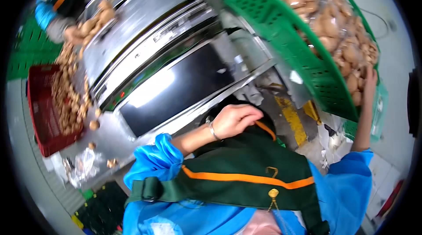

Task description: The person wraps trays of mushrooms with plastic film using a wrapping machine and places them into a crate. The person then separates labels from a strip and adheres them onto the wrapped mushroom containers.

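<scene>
My left hand (237, 121) is held over the lap of my dark green apron (246, 160), its fingers curled together and nothing visible in them. At the far right, my right hand (370, 79) reaches to the edge of a tilted green crate (281, 32). Its fingers lie against the clear bags (332, 21) of round brown mushroom-like pieces that fill the crate. Those fingers are small and blurred, so I cannot tell whether they grip a bag. A pale green plastic sheet (379, 112) hangs beside my right forearm.
Ahead stands a steel machine (149, 15) with a dark flat panel (176, 90). Loose brown pieces (70, 90) spill over a red crate (55, 140) at left. Crumpled clear plastic (85, 164) lies on the steel table's near corner. Another person's hand (74, 35) is among pieces at upper left.
</scene>
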